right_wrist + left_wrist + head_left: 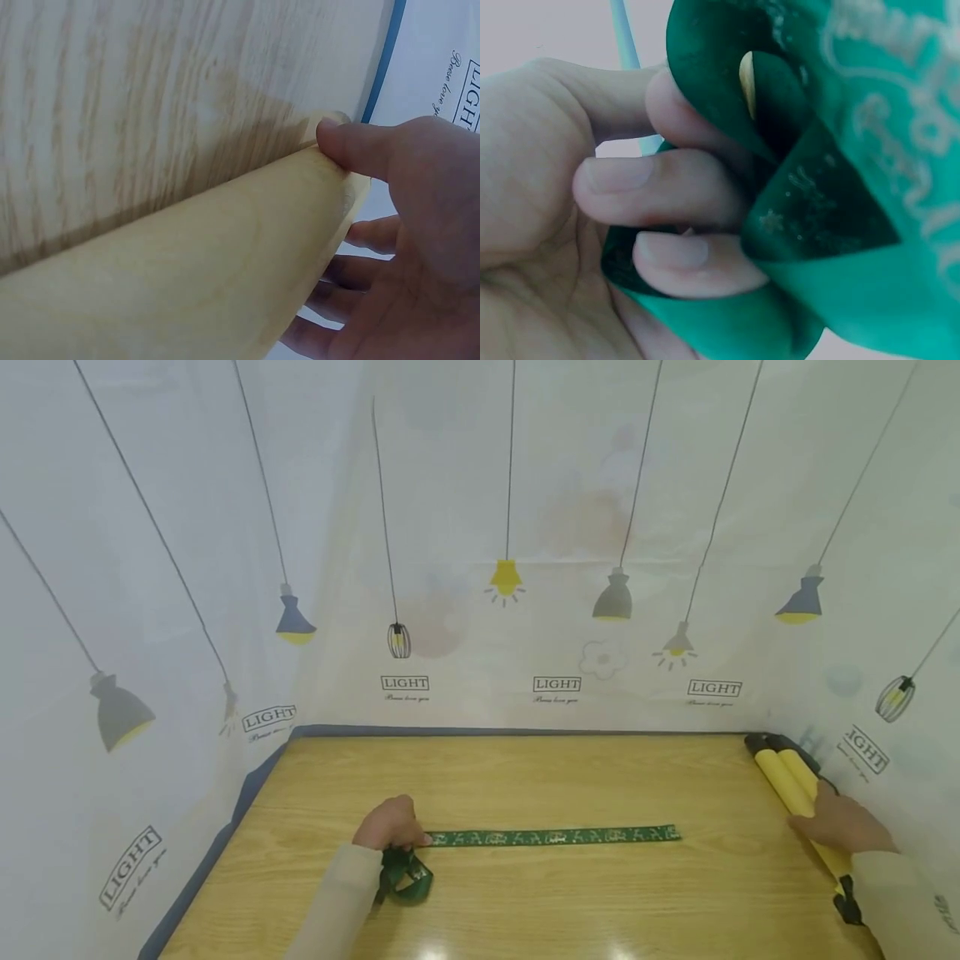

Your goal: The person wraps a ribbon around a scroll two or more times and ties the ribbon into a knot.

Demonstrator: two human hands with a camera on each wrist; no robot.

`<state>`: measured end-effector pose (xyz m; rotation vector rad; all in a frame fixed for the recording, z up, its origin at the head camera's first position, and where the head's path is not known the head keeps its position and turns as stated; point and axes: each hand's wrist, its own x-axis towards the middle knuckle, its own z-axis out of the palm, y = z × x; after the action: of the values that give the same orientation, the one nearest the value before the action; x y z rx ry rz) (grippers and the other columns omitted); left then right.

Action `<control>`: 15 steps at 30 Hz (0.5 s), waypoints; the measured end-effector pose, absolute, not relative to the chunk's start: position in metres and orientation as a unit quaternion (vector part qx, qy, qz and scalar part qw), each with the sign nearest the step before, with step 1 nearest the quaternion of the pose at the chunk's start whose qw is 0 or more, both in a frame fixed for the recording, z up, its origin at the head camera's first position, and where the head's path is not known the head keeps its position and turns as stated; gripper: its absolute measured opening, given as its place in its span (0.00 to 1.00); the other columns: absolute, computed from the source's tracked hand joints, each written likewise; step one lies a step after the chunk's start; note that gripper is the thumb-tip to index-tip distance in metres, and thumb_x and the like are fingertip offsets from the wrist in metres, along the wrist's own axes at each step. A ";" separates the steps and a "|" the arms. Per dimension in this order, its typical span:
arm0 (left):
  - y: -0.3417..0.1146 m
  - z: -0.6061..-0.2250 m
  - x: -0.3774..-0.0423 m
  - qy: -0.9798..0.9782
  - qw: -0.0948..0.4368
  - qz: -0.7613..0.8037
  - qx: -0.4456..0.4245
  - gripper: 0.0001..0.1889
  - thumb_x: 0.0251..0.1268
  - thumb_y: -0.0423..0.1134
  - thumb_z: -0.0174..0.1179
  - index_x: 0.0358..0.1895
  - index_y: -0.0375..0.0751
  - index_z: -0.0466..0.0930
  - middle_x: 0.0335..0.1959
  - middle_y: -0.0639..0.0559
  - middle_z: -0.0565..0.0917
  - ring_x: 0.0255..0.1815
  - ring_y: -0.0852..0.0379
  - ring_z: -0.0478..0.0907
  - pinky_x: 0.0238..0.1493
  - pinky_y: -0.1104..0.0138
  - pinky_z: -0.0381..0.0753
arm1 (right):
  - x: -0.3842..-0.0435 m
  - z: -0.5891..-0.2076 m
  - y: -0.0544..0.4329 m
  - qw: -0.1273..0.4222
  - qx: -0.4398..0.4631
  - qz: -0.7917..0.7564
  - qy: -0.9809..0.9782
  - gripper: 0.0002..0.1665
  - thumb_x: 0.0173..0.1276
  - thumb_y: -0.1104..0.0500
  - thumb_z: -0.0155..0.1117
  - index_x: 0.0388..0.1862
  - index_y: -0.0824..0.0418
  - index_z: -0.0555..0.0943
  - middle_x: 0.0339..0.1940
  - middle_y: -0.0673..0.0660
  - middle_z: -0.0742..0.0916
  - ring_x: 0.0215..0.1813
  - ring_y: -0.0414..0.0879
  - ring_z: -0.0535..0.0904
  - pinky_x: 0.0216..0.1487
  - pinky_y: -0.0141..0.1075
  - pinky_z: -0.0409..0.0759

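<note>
A green ribbon [555, 837] printed with pale figures stretches straight across the tabletop, its free end toward the right. My left hand [392, 823] pinches it at the left end, and the rest hangs in loops [405, 878] below the fingers. In the left wrist view, curled fingers [667, 262] hold the green loops [727, 326]. On the right, a long yellow thing [783, 781], like two tubes side by side with black ends, lies slantwise along the table edge. My right hand [843, 821] grips it, thumb on one side and fingers on the other; the wrist view shows its smooth yellow surface [180, 262].
The wood-grain table [525, 910] reaches back to a pale curtain [480, 510] printed with hanging lamps, which encloses it at the back and both sides. A blue strip [525, 730] runs along the curtain's foot.
</note>
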<state>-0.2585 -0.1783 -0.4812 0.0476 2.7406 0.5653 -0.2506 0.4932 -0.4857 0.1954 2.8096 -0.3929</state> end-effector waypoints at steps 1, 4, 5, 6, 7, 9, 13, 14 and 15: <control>-0.178 -0.482 -0.259 0.965 0.171 0.199 0.017 0.20 0.63 0.43 0.73 0.16 0.39 0.79 0.13 0.52 0.76 0.21 0.55 0.74 0.30 0.64 0.75 | -0.250 -0.486 0.494 0.150 0.067 -0.134 0.977 0.66 0.69 0.35 0.61 0.69 0.92 0.45 0.59 0.91 0.69 0.56 0.80 0.73 0.55 0.64 0.76; -0.178 -0.482 -0.258 0.965 0.172 0.197 0.017 0.20 0.63 0.43 0.73 0.17 0.39 0.80 0.14 0.52 0.77 0.21 0.55 0.74 0.30 0.64 0.75 | -0.249 -0.485 0.494 0.157 0.066 -0.126 0.977 0.67 0.69 0.33 0.61 0.69 0.92 0.45 0.60 0.91 0.68 0.58 0.82 0.71 0.57 0.66 0.75; -0.177 -0.482 -0.258 0.965 0.172 0.197 0.017 0.20 0.63 0.43 0.73 0.17 0.39 0.79 0.14 0.52 0.77 0.21 0.55 0.74 0.30 0.65 0.74 | -0.249 -0.485 0.494 0.158 0.067 -0.126 0.977 0.67 0.69 0.33 0.61 0.69 0.92 0.46 0.60 0.91 0.68 0.57 0.81 0.72 0.57 0.66 0.75; -0.177 -0.482 -0.258 0.965 0.172 0.198 0.016 0.20 0.63 0.43 0.73 0.16 0.39 0.79 0.14 0.52 0.77 0.21 0.55 0.74 0.30 0.65 0.74 | -0.249 -0.485 0.494 0.161 0.070 -0.126 0.976 0.68 0.69 0.33 0.61 0.69 0.92 0.46 0.60 0.91 0.68 0.58 0.81 0.71 0.58 0.66 0.74; -0.177 -0.482 -0.258 0.965 0.172 0.199 0.016 0.20 0.63 0.43 0.73 0.16 0.39 0.79 0.13 0.52 0.77 0.20 0.55 0.73 0.30 0.65 0.74 | -0.248 -0.485 0.494 0.163 0.074 -0.127 0.976 0.68 0.69 0.32 0.62 0.69 0.92 0.46 0.60 0.91 0.68 0.57 0.80 0.71 0.58 0.66 0.74; -0.176 -0.481 -0.258 0.964 0.171 0.201 0.016 0.20 0.63 0.43 0.73 0.16 0.39 0.79 0.13 0.52 0.76 0.20 0.55 0.73 0.30 0.65 0.74 | -0.248 -0.484 0.494 0.163 0.072 -0.126 0.976 0.68 0.69 0.33 0.61 0.69 0.92 0.46 0.60 0.91 0.67 0.58 0.81 0.71 0.58 0.66 0.74; -0.176 -0.480 -0.257 0.964 0.170 0.205 0.014 0.21 0.63 0.43 0.73 0.15 0.39 0.79 0.12 0.53 0.74 0.20 0.56 0.72 0.30 0.65 0.74 | -0.247 -0.480 0.494 0.157 0.062 -0.129 0.977 0.68 0.69 0.33 0.61 0.69 0.92 0.45 0.62 0.91 0.66 0.59 0.81 0.70 0.59 0.67 0.73; -0.176 -0.480 -0.257 0.964 0.171 0.204 0.014 0.21 0.63 0.43 0.73 0.15 0.39 0.78 0.12 0.53 0.74 0.20 0.56 0.72 0.30 0.65 0.73 | -0.247 -0.479 0.493 0.155 0.060 -0.131 0.977 0.68 0.70 0.33 0.61 0.69 0.92 0.45 0.63 0.91 0.65 0.60 0.81 0.70 0.59 0.67 0.73; -0.176 -0.479 -0.257 0.964 0.171 0.203 0.014 0.21 0.63 0.43 0.73 0.15 0.40 0.78 0.12 0.53 0.73 0.19 0.56 0.72 0.30 0.65 0.73 | -0.246 -0.478 0.492 0.155 0.058 -0.133 0.977 0.68 0.70 0.33 0.61 0.70 0.92 0.44 0.63 0.91 0.65 0.60 0.81 0.70 0.59 0.67 0.73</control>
<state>-0.2570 -0.1759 -0.4795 0.0391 2.7383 0.5776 -0.2463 0.4923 -0.4782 0.1665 2.8003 -0.3823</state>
